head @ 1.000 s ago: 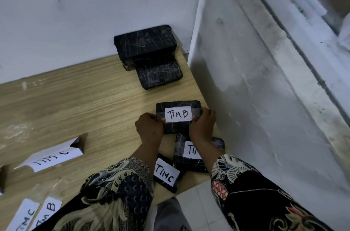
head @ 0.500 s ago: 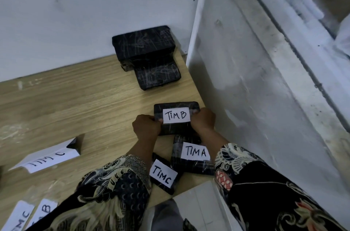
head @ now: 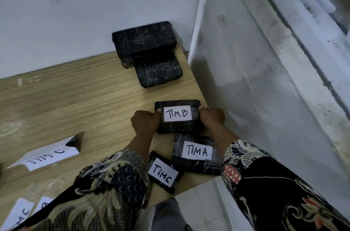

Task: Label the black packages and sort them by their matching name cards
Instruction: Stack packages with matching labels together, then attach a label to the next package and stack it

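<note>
A black package (head: 180, 128) with a white "TIM B" label (head: 177, 113) lies on the wooden table near its right edge. My left hand (head: 144, 123) grips its left side and my right hand (head: 212, 116) grips its right side, thumbs pressing at the label's ends. Nearer to me lie a black package labelled "TIM A" (head: 197, 152) and one labelled "TIM C" (head: 162, 174). Two unlabelled black packages (head: 147, 45) are stacked at the back by the wall.
A folded "TIM C" name card (head: 47, 155) stands on the table (head: 75, 98) at left. Loose paper labels (head: 19, 213) lie at the lower left corner. A white wall panel (head: 246, 98) closes off the right side. The table's front edge runs just past the "TIM C" package.
The view has shifted a little, and the "TIM A" label now shows fully as my right arm moved aside. Both hands stay on the "TIM B" package.
</note>
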